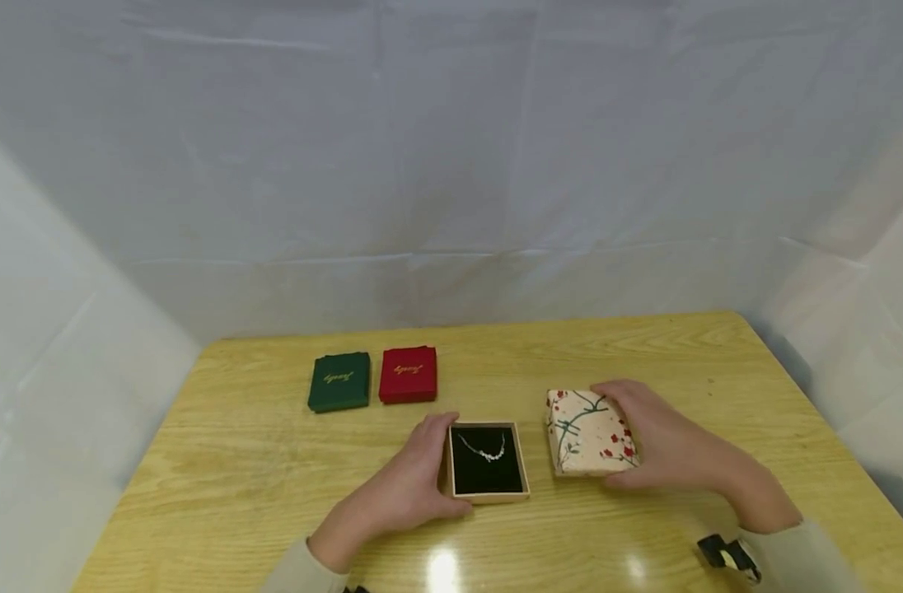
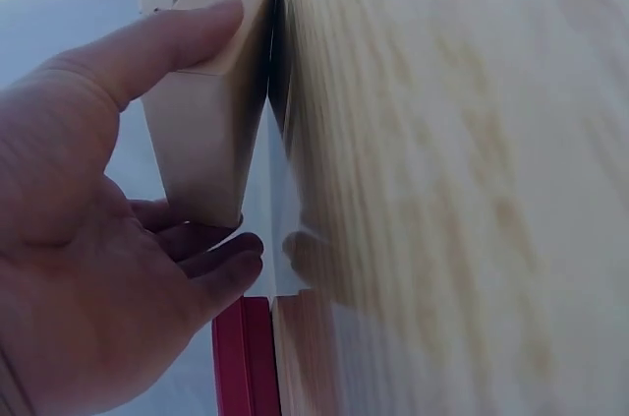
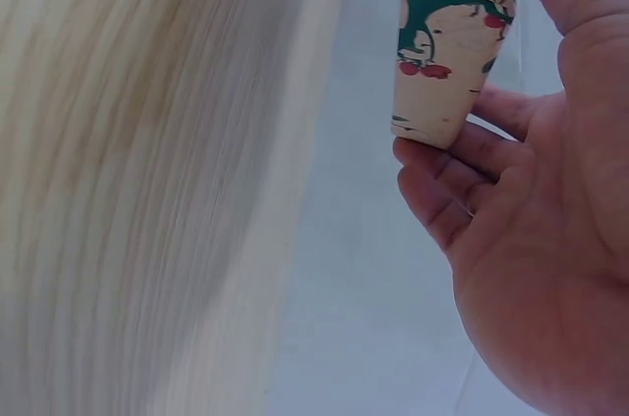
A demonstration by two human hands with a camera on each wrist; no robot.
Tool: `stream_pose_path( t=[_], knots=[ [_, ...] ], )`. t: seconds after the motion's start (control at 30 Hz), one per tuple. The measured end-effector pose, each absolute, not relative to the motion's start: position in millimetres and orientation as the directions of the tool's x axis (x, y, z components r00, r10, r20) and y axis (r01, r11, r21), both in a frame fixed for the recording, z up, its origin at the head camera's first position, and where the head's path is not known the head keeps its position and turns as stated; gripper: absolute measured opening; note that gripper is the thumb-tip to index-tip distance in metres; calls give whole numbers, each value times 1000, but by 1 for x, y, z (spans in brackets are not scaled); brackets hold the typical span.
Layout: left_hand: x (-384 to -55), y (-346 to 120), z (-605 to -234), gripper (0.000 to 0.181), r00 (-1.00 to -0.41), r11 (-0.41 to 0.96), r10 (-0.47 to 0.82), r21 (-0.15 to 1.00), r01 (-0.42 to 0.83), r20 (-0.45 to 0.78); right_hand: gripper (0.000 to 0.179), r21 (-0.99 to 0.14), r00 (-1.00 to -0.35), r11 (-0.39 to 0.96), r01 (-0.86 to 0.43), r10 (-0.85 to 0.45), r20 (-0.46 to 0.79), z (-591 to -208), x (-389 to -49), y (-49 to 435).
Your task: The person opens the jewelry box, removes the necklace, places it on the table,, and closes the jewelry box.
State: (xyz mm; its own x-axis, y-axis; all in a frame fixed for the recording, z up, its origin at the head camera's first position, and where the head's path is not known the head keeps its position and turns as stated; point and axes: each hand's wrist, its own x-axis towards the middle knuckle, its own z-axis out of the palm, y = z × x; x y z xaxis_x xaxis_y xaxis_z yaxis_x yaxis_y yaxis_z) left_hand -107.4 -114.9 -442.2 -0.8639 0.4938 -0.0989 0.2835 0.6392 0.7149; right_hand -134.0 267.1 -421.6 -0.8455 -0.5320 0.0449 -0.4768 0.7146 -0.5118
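Observation:
In the head view my left hand (image 1: pixel 413 484) grips an open jewelry box base (image 1: pixel 491 498) by its left side, thumb at the near edge and fingers at the far corner. A silver necklace (image 1: pixel 488 455) lies on the dark pad inside. The left wrist view shows the base's plain beige side (image 2: pixel 201 141) resting on the wood. To the right, my right hand (image 1: pixel 670 441) holds the box lid (image 1: pixel 587 435), cream with red blossoms and green branches, between thumb and fingers. In the right wrist view the lid's patterned side (image 3: pixel 442 62) sits apart from the tabletop.
A red box (image 1: pixel 409 375) and a green box (image 1: pixel 339 382), each with gold lettering on its lid, stand side by side farther back on the wooden table (image 1: pixel 236 461). White sheeting (image 1: pixel 451 165) surrounds the table at the back and sides.

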Motion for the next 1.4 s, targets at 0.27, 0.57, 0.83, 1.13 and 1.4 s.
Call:
stream_pose_path(
  t=[0.27,0.57,0.83,1.13,1.4],
  knots=[
    [-109,-113,-445,119,-857,668,504,677,309,-106,116,-490,-843,733,-472,-539,6,-424,-130,289],
    [-109,-110,-445,121,-848,681,517,657,323,-118,117,-498,-834,754,-427,-542,-105,-425,-125,313],
    [-109,-110,-444,122,-840,691,528,637,341,-123,117,-504,-827,754,-421,-548,-129,-429,-123,330],
    [-109,-109,-446,123,-838,704,532,615,356,-124,119,-506,-815,749,-427,-562,-144,-435,-123,343],
    [-107,-108,-446,123,-837,713,533,598,367,-122,121,-519,-804,738,-432,-576,-150,-437,-121,347]
  ],
)
